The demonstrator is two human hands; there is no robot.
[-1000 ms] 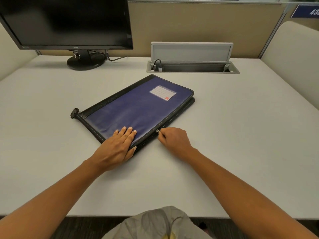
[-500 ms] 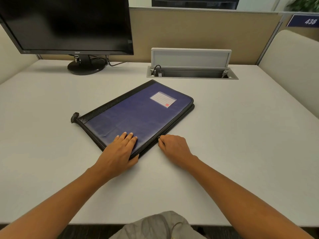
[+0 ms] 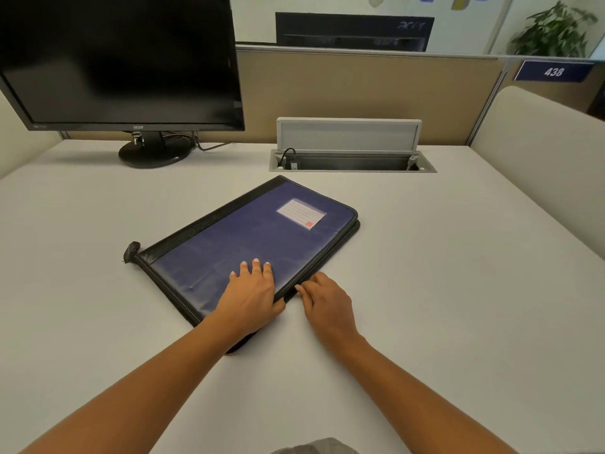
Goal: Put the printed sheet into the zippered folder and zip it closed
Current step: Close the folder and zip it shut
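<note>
A: Where is the folder (image 3: 248, 244)?

B: Flat on the counter (image 3: 458, 290), lying at a slant, in front of the monitor (image 3: 121, 60) and the open cable box (image 3: 352, 160). Its blue cover is down, with a white label (image 3: 301, 213) near the far corner.

A: And the hands?

B: The left hand (image 3: 250, 298) lies on the folder's near corner, palm down, fingers spread flat on the cover. The right hand (image 3: 327, 303) rests on the counter just beside the folder's near edge, its grip pinched at the zipper (image 3: 314, 273) line. The pull itself is hidden under the fingertips.

A: The sheet?

B: Not visible.
</note>
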